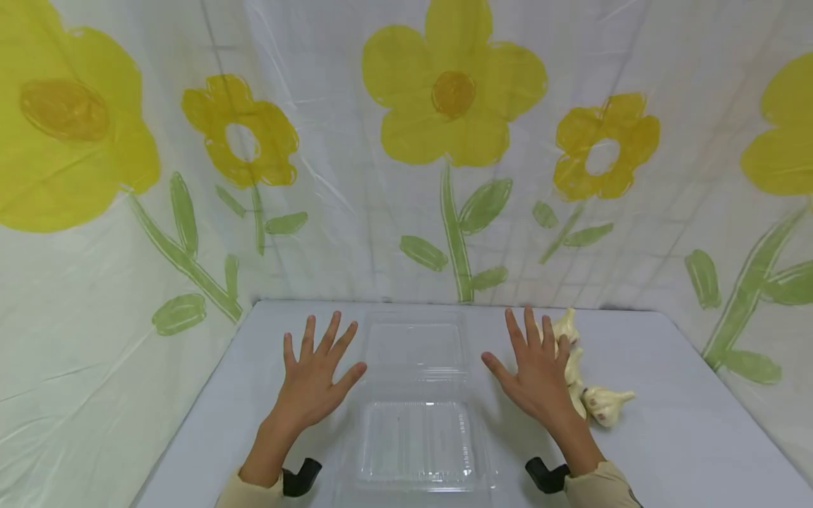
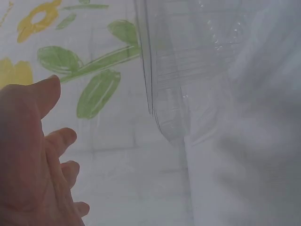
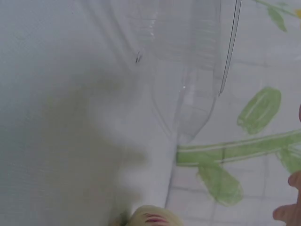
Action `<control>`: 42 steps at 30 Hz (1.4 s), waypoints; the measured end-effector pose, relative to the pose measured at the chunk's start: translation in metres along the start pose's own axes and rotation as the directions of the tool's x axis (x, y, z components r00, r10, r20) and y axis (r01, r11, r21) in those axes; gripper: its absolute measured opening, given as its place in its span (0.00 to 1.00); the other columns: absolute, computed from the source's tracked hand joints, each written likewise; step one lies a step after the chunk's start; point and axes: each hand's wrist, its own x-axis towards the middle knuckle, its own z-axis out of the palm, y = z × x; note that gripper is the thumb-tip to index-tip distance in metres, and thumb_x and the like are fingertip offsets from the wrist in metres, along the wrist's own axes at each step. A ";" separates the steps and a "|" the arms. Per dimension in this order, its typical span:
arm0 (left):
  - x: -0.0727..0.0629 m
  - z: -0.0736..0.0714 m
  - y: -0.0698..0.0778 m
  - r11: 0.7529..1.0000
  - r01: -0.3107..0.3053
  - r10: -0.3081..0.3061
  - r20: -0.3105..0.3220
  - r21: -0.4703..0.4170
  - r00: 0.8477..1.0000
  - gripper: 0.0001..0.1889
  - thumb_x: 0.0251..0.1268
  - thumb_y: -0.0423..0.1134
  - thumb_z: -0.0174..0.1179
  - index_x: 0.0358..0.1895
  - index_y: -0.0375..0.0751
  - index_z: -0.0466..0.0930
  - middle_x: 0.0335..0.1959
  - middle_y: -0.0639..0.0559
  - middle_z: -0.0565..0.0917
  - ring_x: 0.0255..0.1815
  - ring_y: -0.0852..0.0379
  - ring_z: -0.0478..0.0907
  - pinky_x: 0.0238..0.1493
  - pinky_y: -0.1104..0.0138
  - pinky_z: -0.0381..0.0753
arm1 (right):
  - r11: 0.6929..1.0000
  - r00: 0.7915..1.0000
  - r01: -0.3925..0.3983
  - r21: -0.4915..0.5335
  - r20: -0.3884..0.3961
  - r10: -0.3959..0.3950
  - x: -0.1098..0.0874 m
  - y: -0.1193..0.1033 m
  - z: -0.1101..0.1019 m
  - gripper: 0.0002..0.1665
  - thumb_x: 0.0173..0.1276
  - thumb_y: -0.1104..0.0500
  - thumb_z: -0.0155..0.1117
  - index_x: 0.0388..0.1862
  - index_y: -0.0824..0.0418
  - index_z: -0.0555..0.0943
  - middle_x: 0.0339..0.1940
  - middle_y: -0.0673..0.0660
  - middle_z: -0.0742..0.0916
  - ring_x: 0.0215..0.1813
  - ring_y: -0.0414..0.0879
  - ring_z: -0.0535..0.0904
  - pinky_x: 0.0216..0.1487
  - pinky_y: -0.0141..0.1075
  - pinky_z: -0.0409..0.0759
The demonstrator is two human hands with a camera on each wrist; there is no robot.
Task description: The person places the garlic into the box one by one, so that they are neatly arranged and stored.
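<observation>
A clear plastic clamshell box (image 1: pixel 416 441) lies with its lid (image 1: pixel 416 346) folded back on the white table. To its left my left hand (image 1: pixel 312 386) hovers with fingers spread, holding nothing. On the other side my right hand (image 1: pixel 536 377) is likewise spread above the table, apart from the box. Several garlic bulbs (image 1: pixel 606 405) lie beside and partly behind the right hand, which hides some of them. In the left wrist view the clear box (image 2: pixel 171 113) stands right of the hand. One garlic bulb (image 3: pixel 155 217) shows at the bottom of the right wrist view.
The white table (image 1: pixel 686 451) ends at a hanging sheet (image 1: pixel 343 212) printed with yellow flowers, which closes off the back and sides. Black curved pieces (image 1: pixel 301 478) stick out by both wrists at the beige sleeves (image 1: pixel 254 492).
</observation>
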 end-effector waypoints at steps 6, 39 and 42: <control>-0.008 -0.001 0.002 0.998 -0.018 0.019 0.005 -0.056 1.000 0.36 0.75 0.63 0.51 0.81 0.59 0.56 0.85 0.49 0.50 0.85 0.32 0.34 0.73 0.27 0.27 | 0.995 0.999 0.039 0.093 -0.004 -0.039 -0.007 0.004 0.002 0.50 0.72 0.35 0.59 0.85 0.48 0.51 0.85 0.67 0.55 0.83 0.70 0.44 0.73 0.73 0.41; -0.044 0.028 -0.018 0.931 -0.076 0.144 0.169 -0.357 0.975 0.40 0.64 0.52 0.66 0.79 0.52 0.62 0.82 0.48 0.60 0.81 0.28 0.52 0.68 0.24 0.38 | 0.929 0.957 0.166 0.330 0.172 -0.232 -0.049 -0.001 0.037 0.44 0.67 0.40 0.69 0.79 0.48 0.67 0.77 0.64 0.73 0.71 0.63 0.67 0.65 0.66 0.65; -0.043 0.033 -0.020 0.929 -0.073 0.139 0.159 -0.363 0.977 0.39 0.65 0.52 0.66 0.79 0.55 0.62 0.82 0.50 0.61 0.81 0.30 0.55 0.69 0.24 0.42 | 0.930 0.959 0.153 0.334 0.175 -0.221 -0.049 0.000 0.039 0.43 0.69 0.41 0.68 0.79 0.48 0.66 0.76 0.62 0.74 0.71 0.63 0.68 0.66 0.65 0.65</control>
